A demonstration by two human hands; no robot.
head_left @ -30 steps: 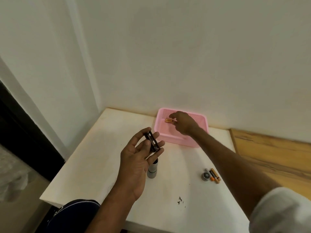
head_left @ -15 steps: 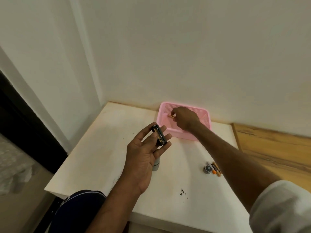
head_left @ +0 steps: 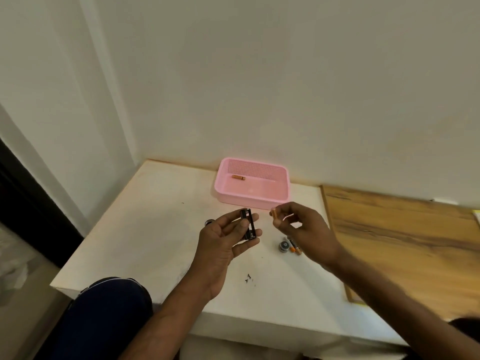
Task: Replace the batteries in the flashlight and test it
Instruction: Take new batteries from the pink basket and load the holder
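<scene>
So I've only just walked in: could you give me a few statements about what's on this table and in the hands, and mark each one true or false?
1. The left hand holds a black battery holder. True.
2. The pink basket is empty. False: one battery lies in it.
3. The right hand pinches a small orange battery. True.
4. The two hands touch. False: there is a gap between them.
5. Loose batteries lie on the table beside a round cap. True.
6. The basket sits on the wooden board. False: it sits on the white table, by the wall.
</scene>
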